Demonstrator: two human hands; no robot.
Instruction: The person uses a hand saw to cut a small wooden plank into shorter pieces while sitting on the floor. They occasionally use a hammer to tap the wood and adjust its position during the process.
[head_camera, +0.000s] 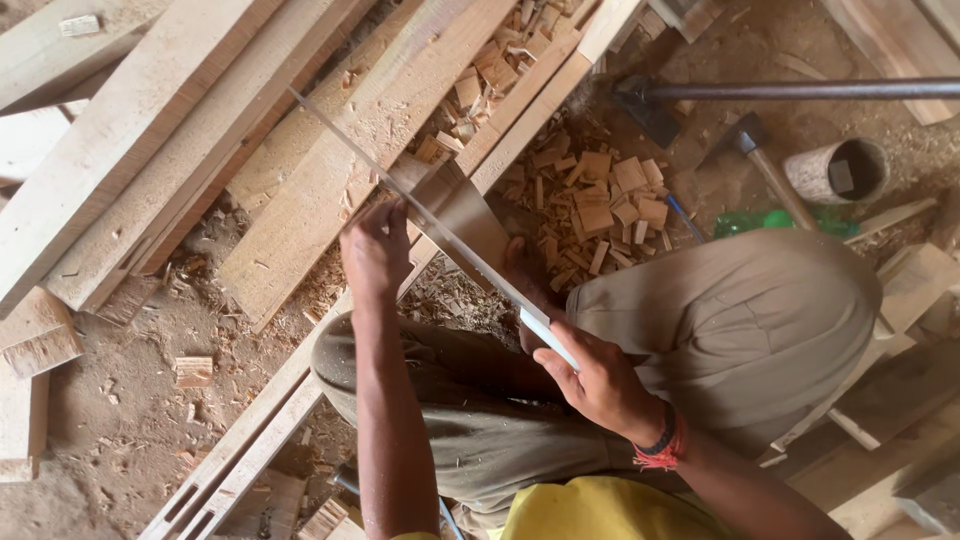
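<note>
Two bare hands work a long metal saw blade over a narrow wooden strip that runs slantwise across the sawdust-strewn floor. In the head view the right hand is closed around the pale handle end of the blade, fingers curled over it near the person's bent knee in grey-brown trousers. The left hand lies farther up, palm down on the strip with its fingers bent against the flat of the blade; whether they pinch the metal or only press beside it cannot be told. The blade stretches up and away from both hands, its thin tip reaching over a broad plank. Just beyond the blade lies a heap of small wood offcuts, with more chips between two rails near the top. A hammer lies beside a hollow round wooden cup and a green plastic bottle towards the right edge of the floor, and a long dark metal bar crosses above them. A red thread band circles the right wrist.
</note>
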